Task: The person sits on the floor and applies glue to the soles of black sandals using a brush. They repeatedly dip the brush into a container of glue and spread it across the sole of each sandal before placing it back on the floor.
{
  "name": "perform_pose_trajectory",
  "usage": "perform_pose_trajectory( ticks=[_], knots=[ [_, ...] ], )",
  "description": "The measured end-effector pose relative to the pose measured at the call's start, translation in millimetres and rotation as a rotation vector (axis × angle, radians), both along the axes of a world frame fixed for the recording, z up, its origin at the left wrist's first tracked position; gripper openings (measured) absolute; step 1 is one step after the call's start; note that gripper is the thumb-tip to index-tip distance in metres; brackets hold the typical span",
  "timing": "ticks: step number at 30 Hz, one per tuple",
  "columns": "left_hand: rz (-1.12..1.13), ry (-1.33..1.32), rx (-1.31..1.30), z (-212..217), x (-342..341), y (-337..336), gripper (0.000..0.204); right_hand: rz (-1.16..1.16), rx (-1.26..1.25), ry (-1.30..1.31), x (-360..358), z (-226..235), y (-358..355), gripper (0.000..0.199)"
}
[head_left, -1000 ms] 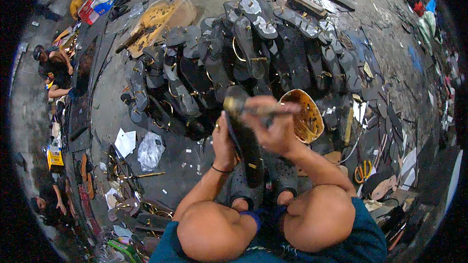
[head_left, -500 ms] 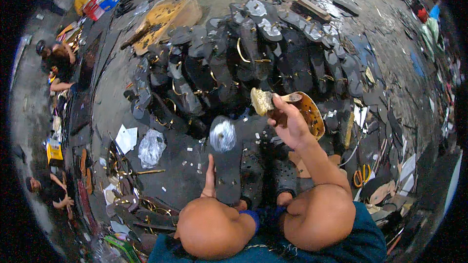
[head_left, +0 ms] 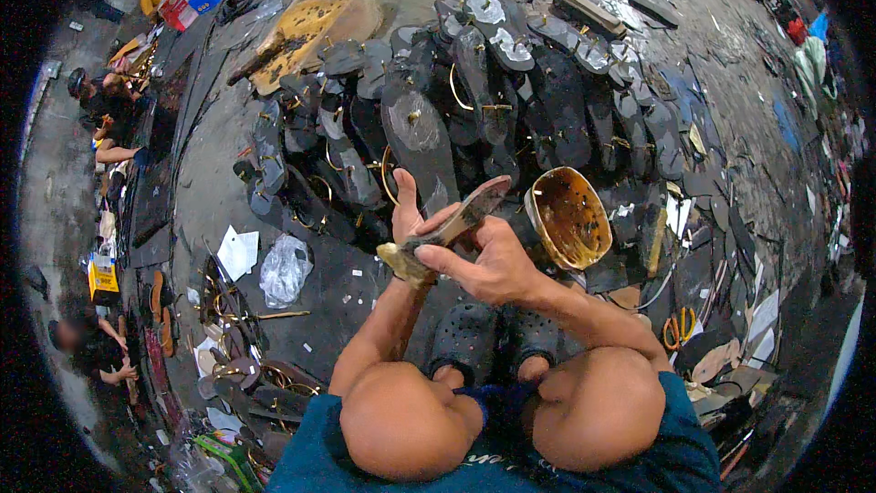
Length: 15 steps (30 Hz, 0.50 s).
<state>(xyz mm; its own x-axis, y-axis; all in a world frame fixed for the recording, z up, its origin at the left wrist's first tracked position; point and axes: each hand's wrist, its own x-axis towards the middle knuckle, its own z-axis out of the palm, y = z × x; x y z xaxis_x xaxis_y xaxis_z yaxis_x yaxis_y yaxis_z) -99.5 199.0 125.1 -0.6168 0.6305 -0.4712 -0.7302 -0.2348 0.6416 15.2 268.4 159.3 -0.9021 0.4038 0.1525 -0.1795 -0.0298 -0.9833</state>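
Note:
My left hand [head_left: 407,212] grips the near end of a black sandal sole [head_left: 422,139] whose far end points away toward the pile. My right hand [head_left: 493,263] is wrapped around a wooden-handled brush [head_left: 456,222]. The brush lies slantwise across the sole's near end, with its glue-caked head [head_left: 400,265] low and to the left. Just right of my right hand stands a round bowl [head_left: 570,219], stained yellow-brown with glue. My knees and black clogs [head_left: 464,338] are directly below my hands.
Several black soles with gold straps [head_left: 511,100] are piled ahead in an arc. A glue-stained board [head_left: 306,32] lies at the far left. A plastic bag [head_left: 285,267] and white paper [head_left: 237,251] lie left, orange scissors [head_left: 680,329] right. Other people [head_left: 105,100] sit at the left edge.
My right hand has left the bowl and brought the brush across to the sole. My left hand has lifted the sole from near my feet and pushed it forward.

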Motion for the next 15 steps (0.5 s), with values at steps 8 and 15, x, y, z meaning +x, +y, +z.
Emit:
perform_pose_trajectory(
  ticks=[8, 15],
  knots=[
    [0.146, -0.015, 0.103, -9.2, -11.6, 4.3, 0.071, -0.395, 0.311, -0.138, 3.5, -33.1, 34.9, 0.022],
    [0.141, -0.021, 0.215, 7.1, -29.1, -12.5, 0.069, -0.107, -0.079, -0.433, 25.4, -54.3, 63.2, 0.024]
  ],
)
